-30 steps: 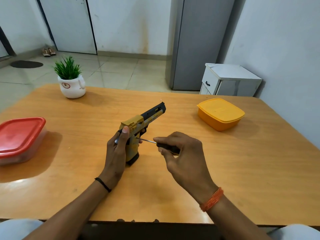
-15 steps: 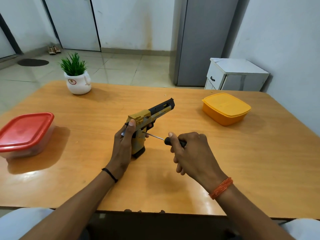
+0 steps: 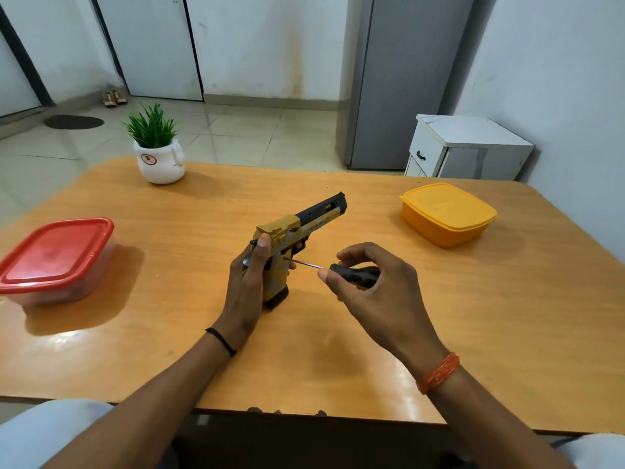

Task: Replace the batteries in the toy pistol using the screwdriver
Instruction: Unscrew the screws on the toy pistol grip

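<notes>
A big wooden table (image 3: 473,333) fills most of the view. On the table's left side sits a clear box with a red lid (image 3: 55,260). On the table's right side, farther back, sits a yellow box (image 3: 446,214) with its lid on. At the far left corner of the table stands a small green plant (image 3: 152,125) in a white pot (image 3: 160,164) (the pot has a little round picture on it). Behind the table is a tiled floor (image 3: 236,137). Past the table's far right corner stands a small white cabinet (image 3: 466,147), next to a tall grey fridge (image 3: 395,79). Far back to the left of the table, a dark round mat (image 3: 74,122) and a pair of shoes (image 3: 115,97) lie by a white door (image 3: 152,45).
</notes>
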